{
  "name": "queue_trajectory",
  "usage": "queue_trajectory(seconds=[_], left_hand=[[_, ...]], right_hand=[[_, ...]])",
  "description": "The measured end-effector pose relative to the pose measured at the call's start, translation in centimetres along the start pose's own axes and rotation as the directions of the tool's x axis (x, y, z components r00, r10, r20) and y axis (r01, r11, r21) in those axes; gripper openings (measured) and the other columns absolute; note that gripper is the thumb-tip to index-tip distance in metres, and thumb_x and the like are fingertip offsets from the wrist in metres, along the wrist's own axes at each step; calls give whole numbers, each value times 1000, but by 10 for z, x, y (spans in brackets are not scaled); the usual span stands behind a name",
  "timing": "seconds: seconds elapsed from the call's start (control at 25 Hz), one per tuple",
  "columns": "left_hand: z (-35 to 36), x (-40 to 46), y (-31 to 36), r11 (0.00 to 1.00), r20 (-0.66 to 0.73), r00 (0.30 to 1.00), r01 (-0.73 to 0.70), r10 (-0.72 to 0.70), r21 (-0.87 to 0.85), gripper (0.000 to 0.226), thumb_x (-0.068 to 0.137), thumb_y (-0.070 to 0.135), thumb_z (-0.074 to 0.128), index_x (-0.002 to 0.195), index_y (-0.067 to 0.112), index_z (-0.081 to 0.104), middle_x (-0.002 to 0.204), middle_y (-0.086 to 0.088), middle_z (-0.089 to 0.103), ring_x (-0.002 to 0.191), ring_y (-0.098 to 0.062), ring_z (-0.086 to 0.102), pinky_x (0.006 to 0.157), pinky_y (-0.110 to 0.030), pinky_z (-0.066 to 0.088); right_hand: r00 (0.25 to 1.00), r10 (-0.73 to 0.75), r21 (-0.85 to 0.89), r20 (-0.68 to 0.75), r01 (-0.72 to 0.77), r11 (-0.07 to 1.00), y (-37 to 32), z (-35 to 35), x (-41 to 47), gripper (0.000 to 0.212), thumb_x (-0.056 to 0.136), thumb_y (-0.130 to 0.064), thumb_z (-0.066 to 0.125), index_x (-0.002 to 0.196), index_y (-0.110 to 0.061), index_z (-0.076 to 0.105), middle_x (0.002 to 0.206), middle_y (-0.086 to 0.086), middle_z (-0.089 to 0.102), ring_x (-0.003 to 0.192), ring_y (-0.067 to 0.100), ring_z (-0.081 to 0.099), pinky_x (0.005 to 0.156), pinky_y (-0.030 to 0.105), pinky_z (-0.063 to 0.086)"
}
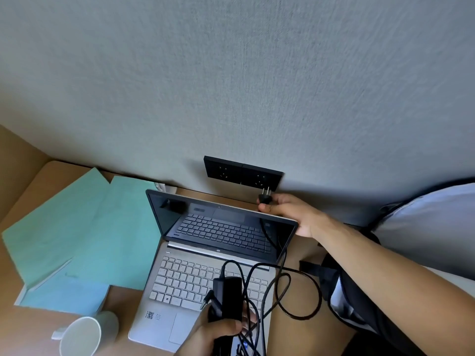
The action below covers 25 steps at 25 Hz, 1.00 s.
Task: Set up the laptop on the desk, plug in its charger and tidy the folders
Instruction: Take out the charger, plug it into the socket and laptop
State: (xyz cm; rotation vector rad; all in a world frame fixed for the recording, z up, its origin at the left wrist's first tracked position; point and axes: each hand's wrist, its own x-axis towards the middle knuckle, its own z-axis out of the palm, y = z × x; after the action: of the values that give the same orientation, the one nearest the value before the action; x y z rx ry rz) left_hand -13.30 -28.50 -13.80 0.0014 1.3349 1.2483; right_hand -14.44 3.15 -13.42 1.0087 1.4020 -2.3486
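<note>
While the right hand (290, 214) reached over the top edge of the screen, its fingers (267, 208) were clamped on the black plug (264, 197), prongs pointing up at the black wall socket (243, 173), just below it and not yet inserted. Silver laptop (205, 255) sat open on the wooden tabletop (123, 301), screen dark. Left hand (221, 332) hovered over the trackpad area, fingers closed round the black charger brick (228, 299) and a bundle of cable (300, 294), which looped off the laptop's right edge. Round barrel connector (207, 299) stuck out beside the brick. Green folders (84, 227) lay fanned left of the laptop, touching its side, a blue one (66, 294) beneath them. White mug (84, 335) lay on its side near the front left.
</note>
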Motion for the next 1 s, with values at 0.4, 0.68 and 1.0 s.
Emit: queue_trajectory(seconds=[0.4, 0.68, 1.0], left_hand=[[32, -14, 136, 208, 249, 850, -378, 465, 902, 35, 66, 35, 72, 94, 32, 52, 157, 34, 6, 82, -3, 69, 68, -23, 53], [35, 20, 162, 143, 219, 881, -303, 420, 942, 33, 67, 40, 70, 93, 29, 51, 155, 22, 18, 87, -14, 65, 71, -27, 49], [30, 12, 143, 148, 240, 865, -333, 440, 931, 31, 66, 36, 70, 88, 25, 51, 137, 20, 27, 68, -11, 62, 56, -20, 40]], right_hand=[[999, -30, -129, 43, 36, 991, -10, 12, 0, 41, 76, -27, 78, 112, -7, 72, 100, 11, 74, 89, 22, 70, 85, 37, 58], [994, -13, -122, 108, 26, 992, -13, 14, 2, 46, 89, -22, 69, 124, 7, 61, 107, 19, 70, 93, 27, 66, 80, 31, 58], [995, -29, 47, 100, 24, 999, -9, 21, -1, 17, 99, -12, 55, 115, -6, 60, 101, 9, 77, 62, 8, 54, 54, 15, 49]])
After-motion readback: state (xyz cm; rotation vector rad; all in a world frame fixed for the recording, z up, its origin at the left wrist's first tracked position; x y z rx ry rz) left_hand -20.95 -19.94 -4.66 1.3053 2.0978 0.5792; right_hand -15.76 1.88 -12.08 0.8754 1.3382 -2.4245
